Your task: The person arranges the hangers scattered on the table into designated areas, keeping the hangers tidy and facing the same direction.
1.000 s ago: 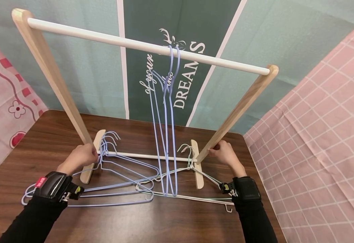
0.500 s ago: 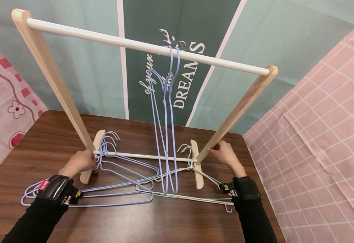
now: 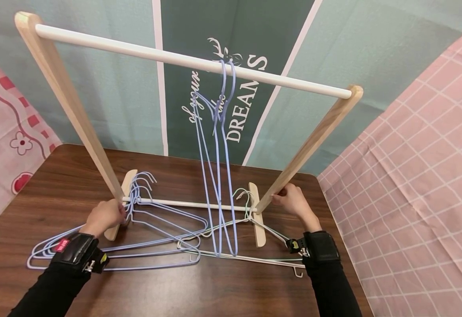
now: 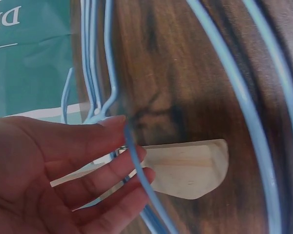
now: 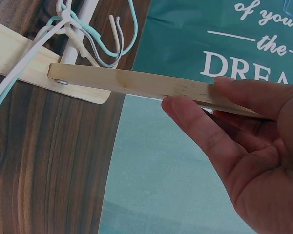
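My left hand [image 3: 104, 218] is low beside the left foot of a wooden rack. Between its thumb and fingers it pinches the thin wire of a blue clothes hanger [image 4: 158, 207], one of several blue hangers [image 3: 151, 266] lying on the table. The right hand [image 3: 292, 202] grips the rack's right wooden upright [image 3: 310, 149] near its lower end, thumb on one side and fingers on the other. Two blue hangers [image 3: 216, 115] hang by their hooks from the white top bar [image 3: 135, 49], right of its middle.
White and pale green hangers [image 3: 250, 259] lie on the brown wood table [image 3: 191, 295] by the right foot [image 3: 260, 235]. A lower white rod [image 3: 187, 204] joins the rack's feet. Green printed cloth stands behind, with pink cloths at both sides.
My left hand has come down from the left upright's base toward me, onto the blue hangers. The hanging hangers sway, their lower ends now further right. The right hand stays put.
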Action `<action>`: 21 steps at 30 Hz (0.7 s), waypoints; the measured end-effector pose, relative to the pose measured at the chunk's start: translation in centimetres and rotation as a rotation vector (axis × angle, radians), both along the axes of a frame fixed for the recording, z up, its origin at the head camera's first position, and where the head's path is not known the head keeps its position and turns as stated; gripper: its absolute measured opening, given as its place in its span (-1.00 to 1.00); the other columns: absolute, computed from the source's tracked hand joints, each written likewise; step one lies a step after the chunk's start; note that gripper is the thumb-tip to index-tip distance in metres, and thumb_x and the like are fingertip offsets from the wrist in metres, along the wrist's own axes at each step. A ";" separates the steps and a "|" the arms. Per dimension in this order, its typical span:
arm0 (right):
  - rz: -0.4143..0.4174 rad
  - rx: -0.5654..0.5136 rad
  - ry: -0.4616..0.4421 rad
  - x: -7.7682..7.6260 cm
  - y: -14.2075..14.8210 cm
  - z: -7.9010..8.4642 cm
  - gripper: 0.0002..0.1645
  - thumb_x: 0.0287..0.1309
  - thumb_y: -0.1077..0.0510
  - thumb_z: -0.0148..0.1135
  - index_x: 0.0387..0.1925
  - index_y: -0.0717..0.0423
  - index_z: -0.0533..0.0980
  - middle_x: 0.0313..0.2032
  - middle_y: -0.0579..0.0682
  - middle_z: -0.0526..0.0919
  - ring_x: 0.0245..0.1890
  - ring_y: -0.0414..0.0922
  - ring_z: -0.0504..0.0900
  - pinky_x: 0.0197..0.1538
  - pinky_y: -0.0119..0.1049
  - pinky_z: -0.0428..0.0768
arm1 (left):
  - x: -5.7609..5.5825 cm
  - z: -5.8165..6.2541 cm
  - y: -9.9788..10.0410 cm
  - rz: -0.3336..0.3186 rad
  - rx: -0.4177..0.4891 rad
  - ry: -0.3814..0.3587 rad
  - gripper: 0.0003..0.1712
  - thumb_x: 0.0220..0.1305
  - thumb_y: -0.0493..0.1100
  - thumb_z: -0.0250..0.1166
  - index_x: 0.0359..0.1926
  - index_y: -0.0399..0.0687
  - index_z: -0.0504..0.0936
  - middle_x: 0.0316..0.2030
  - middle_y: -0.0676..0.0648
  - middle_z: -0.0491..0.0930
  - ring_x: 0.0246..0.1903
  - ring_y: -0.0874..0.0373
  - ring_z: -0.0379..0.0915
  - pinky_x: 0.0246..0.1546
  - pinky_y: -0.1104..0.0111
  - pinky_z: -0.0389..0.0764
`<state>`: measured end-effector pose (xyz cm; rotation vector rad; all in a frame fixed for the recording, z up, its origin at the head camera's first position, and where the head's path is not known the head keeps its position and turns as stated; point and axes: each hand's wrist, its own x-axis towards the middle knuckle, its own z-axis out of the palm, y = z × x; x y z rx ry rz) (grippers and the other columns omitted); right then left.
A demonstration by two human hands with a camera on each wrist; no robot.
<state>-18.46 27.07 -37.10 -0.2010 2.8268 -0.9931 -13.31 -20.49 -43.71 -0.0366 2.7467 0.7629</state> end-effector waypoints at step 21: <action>0.016 0.019 0.019 -0.2 0.2 -0.2 -0.74 0.14 0.29 0.18 -0.18 0.43 0.48 -0.38 0.23 0.62 -0.39 0.02 0.64 -0.38 -0.23 0.59 | 0.1 -0.9 -0.1 -0.092 -0.014 0.055 -0.90 -0.12 -0.28 0.23 -0.67 -0.09 0.54 -0.69 0.03 0.40 -0.59 0.08 0.32 -0.58 0.25 0.34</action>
